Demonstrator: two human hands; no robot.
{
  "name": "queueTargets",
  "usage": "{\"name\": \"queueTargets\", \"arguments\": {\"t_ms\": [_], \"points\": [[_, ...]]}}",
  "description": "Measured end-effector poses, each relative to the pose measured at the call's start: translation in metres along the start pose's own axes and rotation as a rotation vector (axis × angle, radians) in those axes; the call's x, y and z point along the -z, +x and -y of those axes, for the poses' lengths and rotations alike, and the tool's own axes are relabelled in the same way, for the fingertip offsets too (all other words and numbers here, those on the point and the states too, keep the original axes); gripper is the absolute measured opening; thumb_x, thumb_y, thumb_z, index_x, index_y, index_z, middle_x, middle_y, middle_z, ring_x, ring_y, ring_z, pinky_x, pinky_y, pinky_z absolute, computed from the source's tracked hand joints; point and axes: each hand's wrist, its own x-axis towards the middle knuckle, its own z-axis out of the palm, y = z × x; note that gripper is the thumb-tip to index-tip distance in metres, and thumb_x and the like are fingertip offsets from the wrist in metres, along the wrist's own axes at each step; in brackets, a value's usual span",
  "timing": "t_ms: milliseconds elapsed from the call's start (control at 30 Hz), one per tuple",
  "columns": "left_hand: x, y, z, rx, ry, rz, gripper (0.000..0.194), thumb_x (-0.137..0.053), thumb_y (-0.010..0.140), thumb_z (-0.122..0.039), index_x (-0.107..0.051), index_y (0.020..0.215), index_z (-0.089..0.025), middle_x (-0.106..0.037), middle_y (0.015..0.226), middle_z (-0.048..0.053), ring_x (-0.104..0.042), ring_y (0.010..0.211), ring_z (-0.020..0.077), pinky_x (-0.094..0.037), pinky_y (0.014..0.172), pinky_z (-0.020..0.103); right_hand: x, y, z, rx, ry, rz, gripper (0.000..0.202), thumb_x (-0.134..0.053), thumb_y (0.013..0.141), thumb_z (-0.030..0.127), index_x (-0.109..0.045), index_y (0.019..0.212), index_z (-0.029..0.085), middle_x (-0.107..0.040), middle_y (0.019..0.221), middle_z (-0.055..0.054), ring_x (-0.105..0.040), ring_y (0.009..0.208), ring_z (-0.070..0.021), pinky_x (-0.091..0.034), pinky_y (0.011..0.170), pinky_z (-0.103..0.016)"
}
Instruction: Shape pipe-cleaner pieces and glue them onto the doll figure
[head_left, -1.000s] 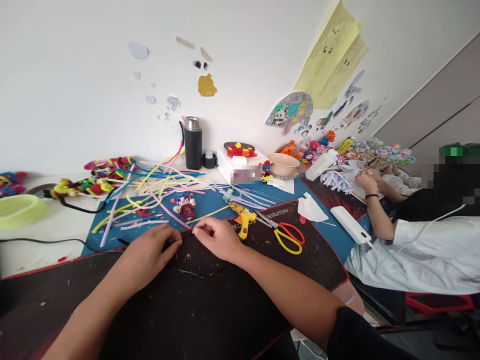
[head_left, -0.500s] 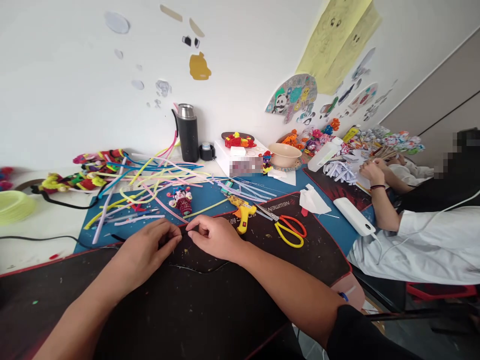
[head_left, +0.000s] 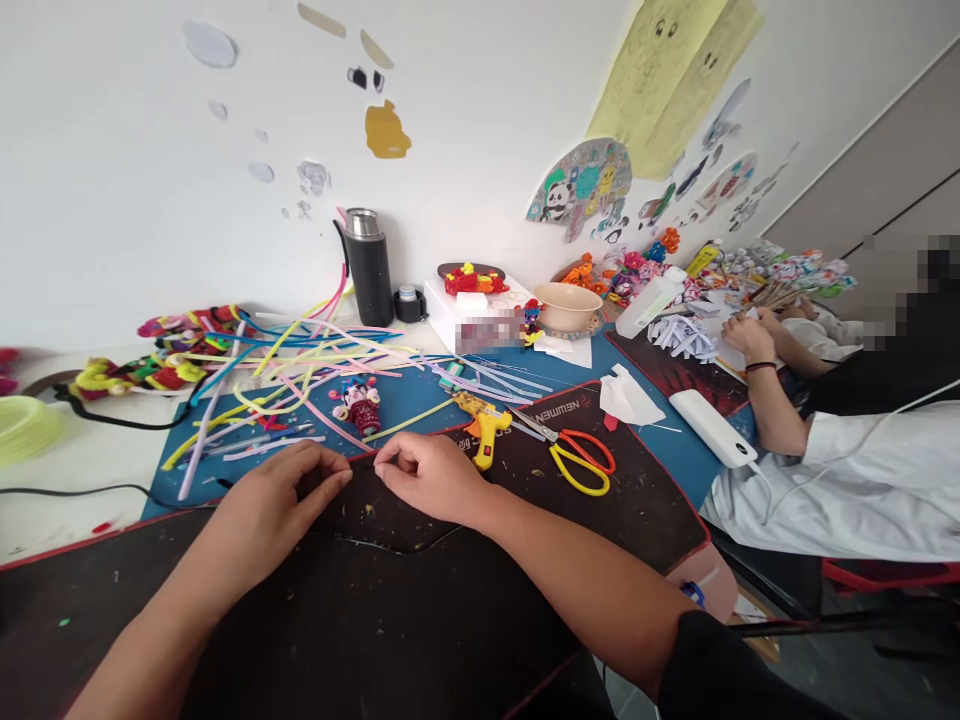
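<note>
My left hand (head_left: 281,500) is closed in a pinch over the dark mat (head_left: 487,600), thumb against fingertips. Just to its right, my right hand (head_left: 431,478) also pinches thumb to forefinger. A small gap separates the two sets of fingertips; whatever they hold is too dark and thin against the mat to make out. A small doll figure (head_left: 365,410) with a dark red body stands beyond my hands. Close to my right hand lie a yellow glue gun (head_left: 484,425) and scissors (head_left: 583,462) with red and yellow handles.
Colourful pipe cleaners (head_left: 300,365) spread across the blue mat (head_left: 420,425). Behind them stand a black flask (head_left: 369,270), a white box (head_left: 442,310) and a beige bowl (head_left: 568,305). At right, another person's hands (head_left: 750,340) work near paper strips (head_left: 682,338) and a white device (head_left: 709,428).
My left hand has drawn slightly left, widening the gap between the fingertips. My right hand has hardly moved. The view has shifted a little.
</note>
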Motion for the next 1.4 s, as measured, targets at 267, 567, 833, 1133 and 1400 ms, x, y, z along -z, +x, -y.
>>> {"name": "queueTargets", "arguments": {"t_ms": [267, 567, 833, 1133, 1400], "points": [[-0.005, 0.005, 0.002, -0.018, 0.079, 0.004, 0.034, -0.062, 0.095, -0.061, -0.074, 0.085, -0.030, -0.080, 0.091, 0.006, -0.075, 0.084, 0.0301, -0.059, 0.079, 0.038, -0.001, -0.002, 0.000, -0.047, 0.110, -0.020, 0.007, -0.076, 0.102, 0.028, -0.078, 0.103, 0.021, -0.060, 0.067, 0.008, -0.056, 0.063, -0.0121, -0.040, 0.066, -0.025], [-0.015, 0.005, 0.014, -0.089, 0.097, -0.024, 0.042, -0.053, 0.102, -0.061, -0.083, 0.095, -0.031, -0.086, 0.102, 0.009, -0.079, 0.099, 0.0334, -0.060, 0.094, 0.044, -0.005, -0.001, -0.005, -0.078, 0.285, -0.025, 0.011, -0.075, 0.102, 0.032, -0.076, 0.102, 0.021, -0.057, 0.068, 0.007, -0.053, 0.064, -0.0128, -0.040, 0.064, -0.025], [-0.010, 0.001, -0.003, 0.123, -0.153, -0.130, 0.047, -0.070, 0.093, -0.072, -0.086, 0.108, -0.031, -0.088, 0.113, 0.005, -0.080, 0.105, 0.0327, -0.063, 0.096, 0.042, -0.001, -0.003, 0.001, -0.122, 0.501, 0.007, 0.014, -0.078, 0.099, 0.035, -0.075, 0.100, 0.021, -0.055, 0.069, 0.007, -0.046, 0.062, -0.0110, -0.034, 0.058, -0.024], [0.000, 0.000, -0.030, 0.222, -0.456, -0.016, 0.057, -0.088, 0.074, -0.081, -0.086, 0.096, -0.029, -0.087, 0.099, 0.006, -0.079, 0.095, 0.0327, -0.065, 0.089, 0.043, 0.001, -0.004, 0.002, -0.144, 0.764, 0.132, 0.047, -0.093, 0.083, 0.060, -0.073, 0.100, 0.021, -0.052, 0.058, 0.010, -0.041, 0.050, -0.0093, -0.029, 0.051, -0.025], [-0.005, -0.001, -0.036, 0.247, -0.513, -0.060, 0.055, -0.094, 0.069, -0.078, -0.088, 0.092, -0.029, -0.086, 0.095, 0.006, -0.077, 0.090, 0.0300, -0.062, 0.085, 0.040, 0.001, -0.005, 0.008, -0.188, 0.875, 0.175, 0.053, -0.099, 0.074, 0.060, -0.071, 0.095, 0.020, -0.050, 0.059, 0.011, -0.037, 0.050, -0.0077, -0.025, 0.049, -0.025]]}}
